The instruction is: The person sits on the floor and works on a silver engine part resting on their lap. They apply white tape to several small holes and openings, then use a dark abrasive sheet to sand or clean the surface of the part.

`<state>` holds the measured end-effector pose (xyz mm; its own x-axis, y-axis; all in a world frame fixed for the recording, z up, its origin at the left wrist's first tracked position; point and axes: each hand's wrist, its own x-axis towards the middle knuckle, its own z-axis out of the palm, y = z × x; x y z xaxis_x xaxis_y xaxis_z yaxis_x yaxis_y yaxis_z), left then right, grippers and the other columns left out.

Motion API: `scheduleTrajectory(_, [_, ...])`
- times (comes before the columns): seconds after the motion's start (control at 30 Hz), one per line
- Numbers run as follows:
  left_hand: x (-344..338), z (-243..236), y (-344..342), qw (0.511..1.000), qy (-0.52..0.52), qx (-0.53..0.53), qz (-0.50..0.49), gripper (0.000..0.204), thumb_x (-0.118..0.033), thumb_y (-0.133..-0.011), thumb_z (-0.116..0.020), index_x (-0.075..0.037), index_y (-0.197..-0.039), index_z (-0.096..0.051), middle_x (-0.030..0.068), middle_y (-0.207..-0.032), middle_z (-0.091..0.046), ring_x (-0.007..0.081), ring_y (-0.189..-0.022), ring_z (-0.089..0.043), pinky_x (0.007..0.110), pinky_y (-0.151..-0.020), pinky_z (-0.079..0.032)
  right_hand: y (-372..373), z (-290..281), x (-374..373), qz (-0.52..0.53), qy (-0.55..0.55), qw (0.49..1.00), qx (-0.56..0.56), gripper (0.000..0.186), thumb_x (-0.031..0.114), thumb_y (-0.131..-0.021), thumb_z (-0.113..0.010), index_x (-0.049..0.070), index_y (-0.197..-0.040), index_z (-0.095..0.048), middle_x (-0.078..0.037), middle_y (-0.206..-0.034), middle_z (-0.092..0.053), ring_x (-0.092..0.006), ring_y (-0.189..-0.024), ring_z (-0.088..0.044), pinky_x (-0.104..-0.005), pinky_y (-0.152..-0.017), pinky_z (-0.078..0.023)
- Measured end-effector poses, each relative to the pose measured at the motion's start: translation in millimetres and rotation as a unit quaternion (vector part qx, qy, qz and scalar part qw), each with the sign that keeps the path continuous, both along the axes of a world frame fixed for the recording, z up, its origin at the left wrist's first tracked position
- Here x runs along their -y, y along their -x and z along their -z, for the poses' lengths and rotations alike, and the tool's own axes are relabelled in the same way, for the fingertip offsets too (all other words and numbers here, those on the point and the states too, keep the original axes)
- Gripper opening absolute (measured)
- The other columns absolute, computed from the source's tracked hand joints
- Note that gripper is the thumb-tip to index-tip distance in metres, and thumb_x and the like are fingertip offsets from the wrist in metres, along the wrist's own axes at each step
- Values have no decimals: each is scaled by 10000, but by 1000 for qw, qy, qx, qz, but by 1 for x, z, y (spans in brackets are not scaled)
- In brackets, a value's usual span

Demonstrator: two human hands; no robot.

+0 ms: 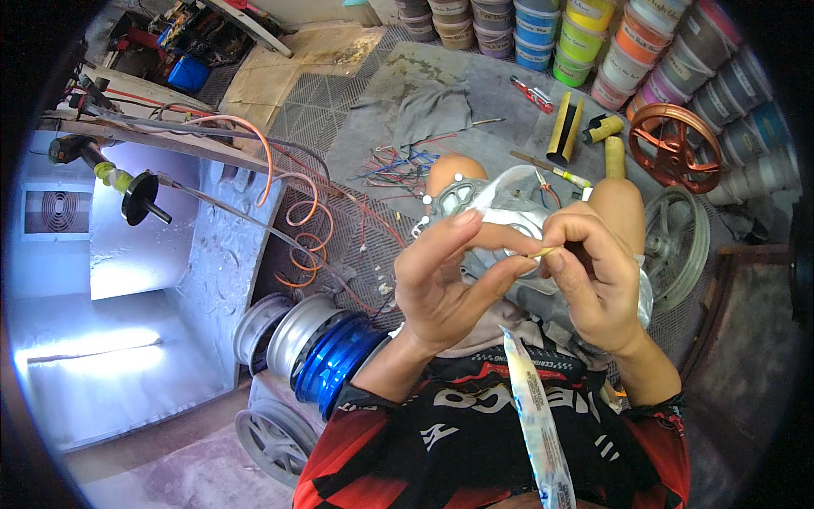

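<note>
Between my two hands is a small yellow strip point(543, 252), possibly tape, too small to tell for sure. My left hand point(449, 284) pinches its left end between thumb and a fingertip, the forefinger arched above. On the other end, my right hand point(593, 276) is closed, thumb against bent fingers. Below them a silver cast metal part point(485, 259) lies across my lap, partly hidden by my hands. Translucent plastic film point(506, 188) stands up at its far side. A long printed plastic strip point(538, 416) hangs in front of my shirt.
Pliers point(543, 180), a yellow half-tube point(565, 127), tape rolls point(604, 129) and a red-handled tool point(532, 94) lie ahead on a grey mat point(365, 127). Wheel rims point(339, 360) stand left, a copper wheel point(676, 148) right. Paint tubs point(585, 38) line the back. An orange hose point(315, 246) coils left.
</note>
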<state>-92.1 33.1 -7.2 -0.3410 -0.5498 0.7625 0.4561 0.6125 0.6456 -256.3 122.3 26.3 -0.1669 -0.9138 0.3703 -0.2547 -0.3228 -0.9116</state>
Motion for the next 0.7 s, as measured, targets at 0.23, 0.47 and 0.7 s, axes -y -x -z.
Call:
scheduleTrajectory(0.23, [6, -41, -10, 986, -76, 107, -98, 246, 34, -759, -826, -40, -985, -764, 191, -1229, -609, 277, -1082, -651, 325, -826, -549, 17, -3, 5, 108, 75, 982, -139, 112, -18, -919, -668, -58, -1008, -613, -143, -913, -630, -226, -778, -607, -320, -689, -491])
scheduleTrajectory(0.47, [8, -58, -15, 967, -36, 247, -50, 260, 110, -755, -793, 40, -1000, -740, 101, -890, -690, 166, -812, -652, 266, -733, -500, 15, -15, 10, 112, 152, 946, -265, 162, -66, -868, -699, -40, -1007, -619, -157, -909, -643, -282, -771, -643, -348, -662, -519])
scheduleTrajectory(0.7, [-4, -69, -8, 956, -164, 242, -24, 249, 86, -702, -832, 44, -918, -715, 93, -863, -705, 188, -808, -691, 284, -767, -532, 13, -17, 10, 115, 173, 937, -282, 253, -80, -802, -753, -34, -1012, -619, -154, -913, -646, -291, -773, -641, -369, -667, -524])
